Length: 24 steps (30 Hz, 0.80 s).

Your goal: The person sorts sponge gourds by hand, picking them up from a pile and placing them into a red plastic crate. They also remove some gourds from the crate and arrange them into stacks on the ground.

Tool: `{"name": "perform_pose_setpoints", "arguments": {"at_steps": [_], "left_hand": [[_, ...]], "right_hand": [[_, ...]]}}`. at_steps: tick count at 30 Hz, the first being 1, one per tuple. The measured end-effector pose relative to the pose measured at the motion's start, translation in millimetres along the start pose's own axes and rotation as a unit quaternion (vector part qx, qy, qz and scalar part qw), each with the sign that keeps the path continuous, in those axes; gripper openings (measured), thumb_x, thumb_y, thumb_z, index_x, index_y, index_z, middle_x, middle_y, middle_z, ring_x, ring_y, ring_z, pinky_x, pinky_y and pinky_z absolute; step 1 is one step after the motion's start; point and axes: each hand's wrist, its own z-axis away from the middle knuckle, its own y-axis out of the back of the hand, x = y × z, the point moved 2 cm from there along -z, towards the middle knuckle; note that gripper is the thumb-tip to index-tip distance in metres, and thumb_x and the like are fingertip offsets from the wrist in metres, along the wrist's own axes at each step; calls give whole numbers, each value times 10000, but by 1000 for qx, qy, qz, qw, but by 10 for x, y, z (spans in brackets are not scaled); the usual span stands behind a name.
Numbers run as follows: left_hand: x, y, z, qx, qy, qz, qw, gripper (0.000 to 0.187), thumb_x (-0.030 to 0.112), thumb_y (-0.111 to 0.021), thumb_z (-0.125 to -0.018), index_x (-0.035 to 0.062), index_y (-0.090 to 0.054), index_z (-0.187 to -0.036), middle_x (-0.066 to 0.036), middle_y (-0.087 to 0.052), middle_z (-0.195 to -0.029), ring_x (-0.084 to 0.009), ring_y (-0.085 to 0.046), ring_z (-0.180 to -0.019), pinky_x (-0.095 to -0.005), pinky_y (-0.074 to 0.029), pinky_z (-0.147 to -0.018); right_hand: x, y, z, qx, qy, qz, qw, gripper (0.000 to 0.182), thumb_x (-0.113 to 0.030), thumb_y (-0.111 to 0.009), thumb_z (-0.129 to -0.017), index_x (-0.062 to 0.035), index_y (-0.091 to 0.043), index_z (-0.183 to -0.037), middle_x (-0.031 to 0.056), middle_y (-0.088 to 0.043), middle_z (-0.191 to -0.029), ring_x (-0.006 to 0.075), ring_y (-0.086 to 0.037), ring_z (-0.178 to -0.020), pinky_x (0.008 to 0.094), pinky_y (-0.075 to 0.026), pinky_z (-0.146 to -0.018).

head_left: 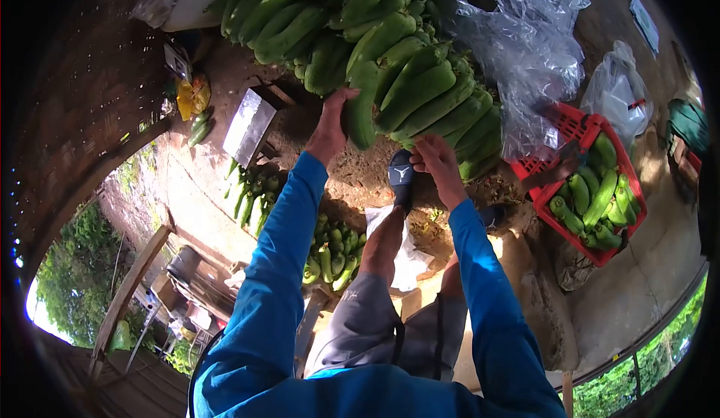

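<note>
A big pile of green banana bunches [390, 50] lies on the dirt ground ahead of me. My left hand [330, 125] grips the lower edge of the nearest bunch [420, 95], fingers against a banana [361, 110]. My right hand [435, 159] reaches under the same bunch at its base, fingers curled; what it holds is hidden. Both arms wear blue sleeves. My foot in a dark sandal [401, 178] rests just below the bunch.
A red crate [581, 129] holding green bananas stands at the right, with clear plastic bags [536, 43] behind it. More small banana bunches [334, 253] lie by my left leg. A metal scale [250, 125] sits at left.
</note>
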Motion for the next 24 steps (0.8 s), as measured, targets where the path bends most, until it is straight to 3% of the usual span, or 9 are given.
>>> {"name": "perform_pose_setpoints", "arguments": {"at_steps": [5,8,14,18,19,20,21,23,24], "left_hand": [[181,235,-86,3,36,-39,999,442,326,-569,-796,-2,-608,-1089,-142,-663,-867,-248,-647,-755,-374,-538,-724],[342,260,-145,-100,106,38,989,443,329,-560,-801,4,-604,-1098,-139,-658,-868,-247,-647,-751,-364,-536,-722],[894,68,-674,14,-78,-251,965,526,344,-627,-791,-9,-565,-1176,-156,-652,-1042,-237,-630,-927,-340,-493,-783],[1468,-490,-831,32,-293,-488,822,802,460,-676,-793,-13,-412,-1384,-216,-573,-1266,-318,-552,-1163,-391,-413,-983],[1579,-335,-1351,53,-373,-577,725,805,474,-682,-791,-14,-417,-1373,-223,-578,-1254,-304,-561,-1157,-392,-417,-981],[1663,-436,-1415,-17,-356,-539,763,773,477,-670,-810,-29,-435,-1344,-214,-582,-1254,-309,-565,-1159,-401,-417,-990],[1717,-618,-1398,-4,-379,-581,720,727,472,-663,-824,-9,-456,-1328,-210,-582,-1255,-321,-565,-1164,-406,-420,-991],[1868,-161,-2374,2,-463,-733,499,736,473,-615,-852,83,-378,-1429,-248,-506,-1345,-397,-503,-1228,-471,-385,-1033],[1810,-337,-2237,84,-302,-850,424,784,495,-602,-851,112,-316,-1472,-256,-468,-1382,-442,-450,-1266,-514,-361,-1048]], "right_hand": [[170,258,47,3,-35,-14,999,357,-400,-631,-920,-99,-602,-1110,18,-620,-922,83,-608,-784,236,-509,-665],[195,363,131,14,-39,14,999,358,-399,-620,-927,-101,-594,-1123,17,-616,-935,83,-601,-784,236,-507,-667],[481,651,272,46,-35,24,998,352,-384,-639,-914,-86,-606,-1098,22,-631,-883,75,-600,-722,205,-493,-604],[734,761,409,107,-92,25,990,302,-354,-660,-905,-84,-613,-1031,5,-613,-861,69,-582,-714,212,-486,-605],[831,797,479,95,-90,-8,991,286,-337,-668,-901,-87,-616,-1031,3,-614,-863,69,-580,-714,212,-479,-600],[931,811,530,91,-84,-39,992,270,-319,-677,-898,-91,-620,-1030,0,-614,-864,70,-578,-715,212,-472,-595],[1059,823,559,65,-16,-116,991,170,-250,-678,-906,-104,-595,-936,-32,-569,-805,52,-530,-688,206,-418,-571],[1242,878,670,48,62,-133,988,243,-135,-645,-920,-125,-444,-784,-46,-460,-756,67,-493,-713,209,-411,-627],[1260,853,728,33,64,-156,985,281,-84,-628,-922,-129,-398,-766,-38,-431,-758,96,-527,-756,208,-458,-687]]}}
